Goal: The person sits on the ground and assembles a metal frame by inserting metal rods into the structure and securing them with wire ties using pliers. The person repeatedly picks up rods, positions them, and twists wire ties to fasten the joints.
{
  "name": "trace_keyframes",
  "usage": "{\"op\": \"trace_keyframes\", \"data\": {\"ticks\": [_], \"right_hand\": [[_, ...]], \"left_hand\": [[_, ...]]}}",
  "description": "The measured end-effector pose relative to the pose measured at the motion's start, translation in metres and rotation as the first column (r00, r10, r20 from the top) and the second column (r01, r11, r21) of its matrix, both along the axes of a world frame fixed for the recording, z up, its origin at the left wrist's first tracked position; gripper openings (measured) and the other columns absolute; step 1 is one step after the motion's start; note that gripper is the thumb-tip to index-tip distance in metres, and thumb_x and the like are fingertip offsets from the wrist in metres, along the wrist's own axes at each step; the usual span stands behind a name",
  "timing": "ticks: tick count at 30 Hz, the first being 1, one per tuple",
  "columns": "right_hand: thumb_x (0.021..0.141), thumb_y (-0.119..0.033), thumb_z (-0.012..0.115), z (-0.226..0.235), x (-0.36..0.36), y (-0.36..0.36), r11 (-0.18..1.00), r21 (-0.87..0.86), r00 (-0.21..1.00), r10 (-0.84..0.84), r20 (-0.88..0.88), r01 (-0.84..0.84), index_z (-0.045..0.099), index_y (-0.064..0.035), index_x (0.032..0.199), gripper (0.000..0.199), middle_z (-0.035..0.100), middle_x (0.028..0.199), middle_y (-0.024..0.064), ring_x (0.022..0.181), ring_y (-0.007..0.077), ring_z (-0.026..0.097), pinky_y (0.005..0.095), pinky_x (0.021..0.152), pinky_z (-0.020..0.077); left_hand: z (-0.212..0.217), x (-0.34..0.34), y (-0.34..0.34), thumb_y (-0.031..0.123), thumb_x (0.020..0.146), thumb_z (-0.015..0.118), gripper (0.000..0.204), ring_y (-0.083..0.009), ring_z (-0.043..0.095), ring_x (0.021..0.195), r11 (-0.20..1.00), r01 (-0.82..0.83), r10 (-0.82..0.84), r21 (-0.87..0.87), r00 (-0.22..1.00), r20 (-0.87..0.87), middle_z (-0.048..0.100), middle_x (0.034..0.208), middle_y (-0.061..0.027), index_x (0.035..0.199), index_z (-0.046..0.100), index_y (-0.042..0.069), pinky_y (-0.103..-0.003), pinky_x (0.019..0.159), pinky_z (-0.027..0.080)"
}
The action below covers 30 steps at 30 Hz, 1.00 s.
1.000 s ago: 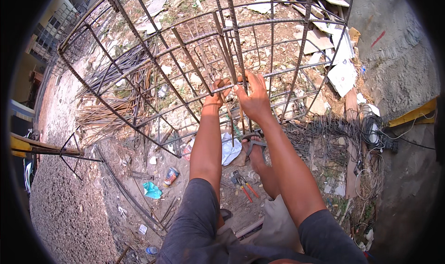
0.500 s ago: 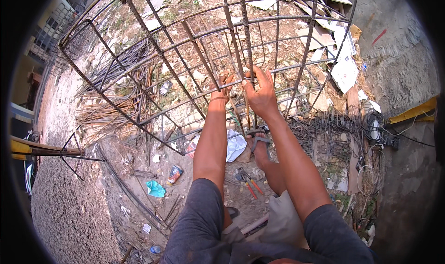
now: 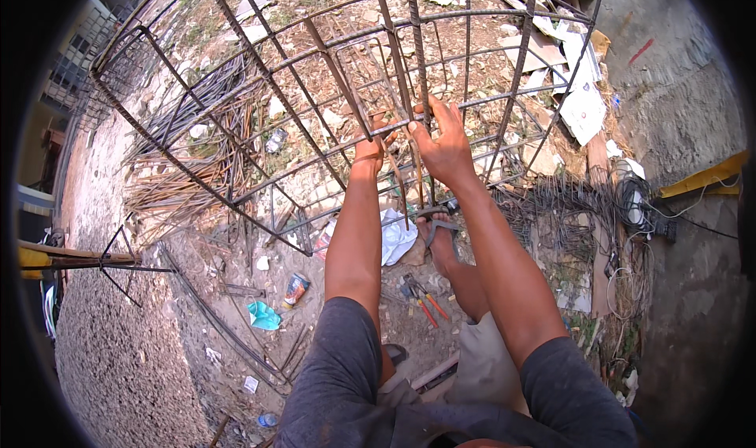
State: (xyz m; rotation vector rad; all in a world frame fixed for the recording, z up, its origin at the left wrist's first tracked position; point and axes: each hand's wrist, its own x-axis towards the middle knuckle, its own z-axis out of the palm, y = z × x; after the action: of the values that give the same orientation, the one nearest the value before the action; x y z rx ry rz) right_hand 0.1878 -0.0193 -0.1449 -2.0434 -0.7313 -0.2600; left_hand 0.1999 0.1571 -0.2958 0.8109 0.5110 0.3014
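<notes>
A cage of steel reinforcing bars (image 3: pixel 315 153) stands before me, its long rods crossed by thinner bars. At a crossing near its middle, my left hand (image 3: pixel 368 150) reaches behind a horizontal bar, with its fingers curled at the rods and partly hidden by them. Just to the right, my right hand (image 3: pixel 445 150) pinches the same bar, thumb in front and fingers bent around an upright ribbed rod. Any tie wire at the joint is too small to make out. Pliers with orange handles (image 3: pixel 425 302) lie on the ground below, near my sandalled foot (image 3: pixel 441 243).
Loose rods (image 3: pixel 181 172) are heaped at the left beyond the cage. Tangled wire (image 3: pixel 563 208) and broken boards (image 3: pixel 583 117) lie along the grey wall (image 3: pixel 669 78) at the right. A crumpled white bag (image 3: pixel 398 239) and a turquoise wrapper (image 3: pixel 264 316) litter the ground.
Both hands stay at the same crossing, with slight finger shifts. The whole view has moved a little, so the cage appears slightly higher and further left.
</notes>
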Motion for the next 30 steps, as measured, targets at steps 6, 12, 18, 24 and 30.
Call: {"op": "trace_keyframes", "data": {"ticks": [6, 12, 18, 24, 30], "right_hand": [[0.089, -0.033, 0.065, 0.010, -0.002, -0.001, 0.999, -0.051, 0.994, 0.005, -0.109, -0.011, 0.048, -0.0054, 0.142, 0.061, 0.050, 0.143, 0.0201, 0.139, 0.0459, 0.034, 0.0454, 0.115, 0.0306], [0.089, -0.026, 0.058, 0.004, 0.000, -0.004, 1.000, -0.011, 1.000, 0.007, -0.002, -0.007, 0.048, 0.0025, 0.138, 0.057, 0.056, 0.134, 0.0232, 0.129, 0.0319, 0.050, 0.0426, 0.121, 0.0199], [0.088, -0.027, 0.059, 0.004, 0.004, -0.003, 1.000, 0.016, 1.000, 0.007, -0.010, -0.007, 0.048, 0.0020, 0.138, 0.059, 0.056, 0.134, 0.0206, 0.129, 0.0314, 0.050, 0.0430, 0.121, 0.0193], [0.088, -0.028, 0.060, 0.001, 0.002, 0.003, 0.999, 0.036, 0.998, 0.041, -0.048, -0.039, 0.046, 0.0017, 0.139, 0.061, 0.058, 0.133, 0.0173, 0.129, 0.0301, 0.050, 0.0439, 0.121, 0.0179], [0.088, -0.029, 0.060, -0.004, 0.006, 0.002, 0.999, 0.004, 0.999, 0.046, -0.011, -0.046, 0.046, 0.0017, 0.139, 0.061, 0.055, 0.136, 0.0186, 0.131, 0.0304, 0.049, 0.0438, 0.121, 0.0172]], "left_hand": [[0.007, -0.008, 0.011, 0.027, 0.099, 0.059, 0.039, -0.0260, 0.067, 0.096, 0.986, 0.107, -0.105, 0.130, 0.994, -0.025, 0.064, 0.116, -0.0124, 0.128, 0.054, 0.001, -0.037, 0.077, 0.059], [0.027, -0.038, -0.015, 0.038, 0.098, 0.058, 0.041, -0.0236, 0.069, 0.088, 0.942, 0.187, -0.147, 0.279, 0.976, -0.158, 0.067, 0.112, -0.0116, 0.118, 0.057, 0.002, -0.036, 0.074, 0.055], [0.043, -0.106, -0.029, 0.065, 0.084, 0.063, 0.069, -0.0285, 0.067, 0.086, 0.200, 0.480, -0.237, 0.854, 0.870, -0.433, 0.070, 0.096, -0.0176, 0.112, 0.066, 0.002, -0.040, 0.080, 0.052], [0.046, -0.124, -0.039, 0.036, 0.089, 0.069, 0.038, -0.0327, 0.068, 0.085, -0.025, 0.489, -0.284, 0.872, 0.833, -0.475, 0.070, 0.095, -0.0171, 0.112, 0.066, 0.006, -0.041, 0.078, 0.052], [0.020, -0.123, -0.031, 0.017, 0.089, 0.068, 0.021, -0.0272, 0.066, 0.081, 0.122, 0.411, -0.235, 0.903, 0.896, -0.376, 0.069, 0.090, -0.0143, 0.107, 0.067, 0.005, -0.038, 0.077, 0.050]]}}
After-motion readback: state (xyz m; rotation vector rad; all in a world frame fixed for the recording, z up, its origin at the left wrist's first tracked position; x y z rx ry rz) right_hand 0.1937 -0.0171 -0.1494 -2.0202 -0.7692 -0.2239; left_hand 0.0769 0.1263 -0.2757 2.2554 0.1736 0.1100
